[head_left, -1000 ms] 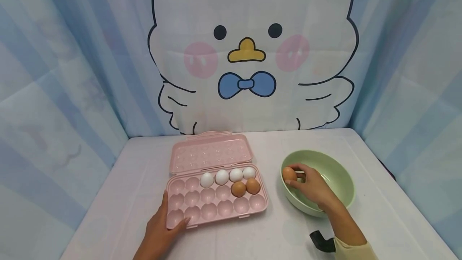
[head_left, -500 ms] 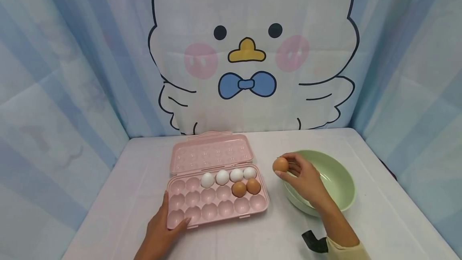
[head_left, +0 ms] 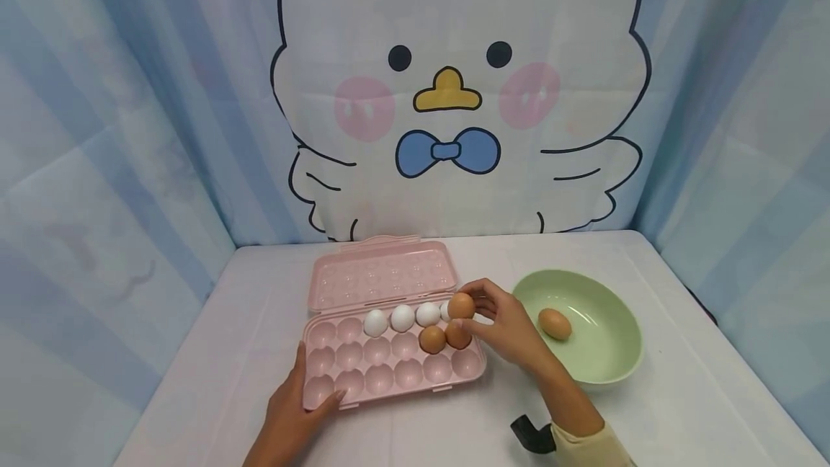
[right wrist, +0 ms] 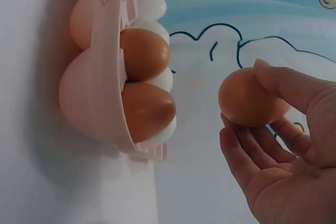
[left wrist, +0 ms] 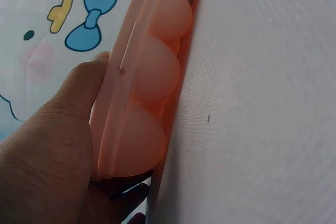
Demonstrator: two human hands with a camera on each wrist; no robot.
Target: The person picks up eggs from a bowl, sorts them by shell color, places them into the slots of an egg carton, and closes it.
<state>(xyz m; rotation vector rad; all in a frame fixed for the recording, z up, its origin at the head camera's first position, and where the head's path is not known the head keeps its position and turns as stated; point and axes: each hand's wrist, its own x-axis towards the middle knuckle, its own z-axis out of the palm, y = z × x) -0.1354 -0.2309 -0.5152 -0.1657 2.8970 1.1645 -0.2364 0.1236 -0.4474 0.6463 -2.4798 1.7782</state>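
A pink egg carton [head_left: 393,366] lies on the table with its lid [head_left: 382,276] folded back. Several white eggs [head_left: 402,318] fill part of its far row, and two brown eggs [head_left: 432,339] sit in the middle row at the right. With thumb on the rim and fingers at the side and underneath, my left hand [head_left: 289,401] grips the carton's near left corner. My right hand [head_left: 509,326] pinches a brown egg [right wrist: 253,97] between thumb and fingertips, above the carton's right end. In the head view this egg partly covers the rightmost white egg.
To the right stands a light green bowl [head_left: 612,344] with one brown egg [head_left: 555,324] inside. A black strap [head_left: 533,435] sticks out by the right sleeve [head_left: 590,447]. Behind the table hangs a curtain [head_left: 447,200] with a cartoon chick.
The right hand has lifted the brown egg out of the bowl and carried it left to the carton. The egg left in the bowl has come into view. My left hand keeps its hold.
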